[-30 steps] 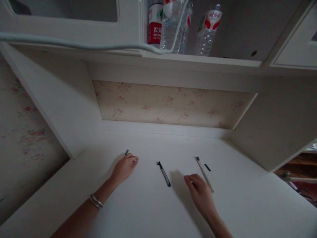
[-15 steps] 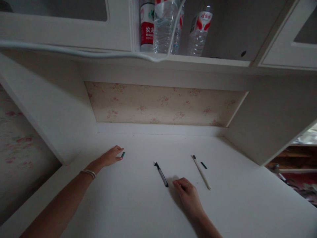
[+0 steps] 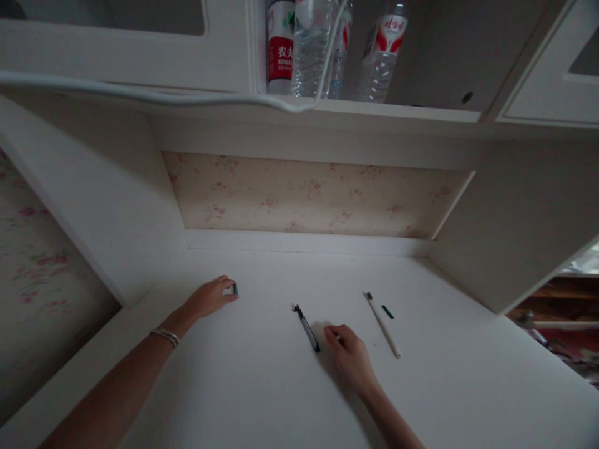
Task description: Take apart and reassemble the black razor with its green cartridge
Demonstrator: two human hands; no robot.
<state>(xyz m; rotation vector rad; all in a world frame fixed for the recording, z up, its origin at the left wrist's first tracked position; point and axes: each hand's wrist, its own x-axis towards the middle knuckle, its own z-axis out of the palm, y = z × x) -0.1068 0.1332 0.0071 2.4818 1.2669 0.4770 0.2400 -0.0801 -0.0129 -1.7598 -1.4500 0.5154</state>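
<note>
My left hand [image 3: 213,298] rests at the left of the white tabletop. Its thumb and fingertips close on the two ends of a small dark green strip [image 3: 236,289]. My right hand [image 3: 349,352] lies near the middle with its fingers curled, and nothing shows in them. Just left of it is a slim grey and black pen-like tool [image 3: 307,330] with a small dark head, apart from the fingers. Farther right lies a white toothbrush [image 3: 384,327] with a dark head. Beside it sits a second dark green strip [image 3: 387,311].
Above the white tabletop [image 3: 262,386] an open shelf holds several plastic bottles [image 3: 311,50]. A white cable [image 3: 187,100] hangs across the shelf front. Side panels [image 3: 505,224] bound the table left and right, and a floral wallpaper strip [image 3: 281,193] lies behind.
My left fingertips have closed on the small green strip, which has turned more upright in the view. My right hand has shifted slightly up, nearer the pen-like tool. The camera view moved a little.
</note>
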